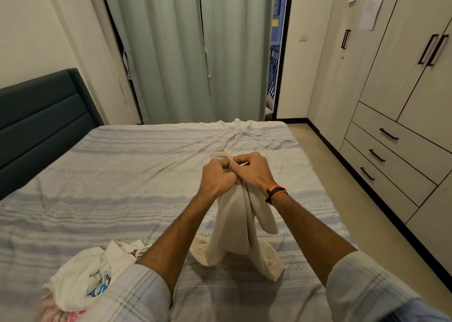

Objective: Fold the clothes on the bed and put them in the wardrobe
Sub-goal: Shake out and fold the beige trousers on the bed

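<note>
Both of my hands hold up a beige garment (241,228) above the bed (122,175). My left hand (216,175) and my right hand (252,170) are pressed together, fists closed on the garment's top edge. The cloth hangs down between my forearms and its lower ends rest on the striped bedcover. A crumpled heap of white clothes (90,275) with printed patches lies on the bed at the lower left, partly hidden by my left sleeve. The wardrobe (403,82) stands along the right wall with its doors closed.
Drawers (381,155) with black handles sit under the wardrobe doors. A narrow strip of floor (325,165) runs between bed and wardrobe. A dark headboard (44,121) is at the left; green curtains (190,52) hang beyond the bed.
</note>
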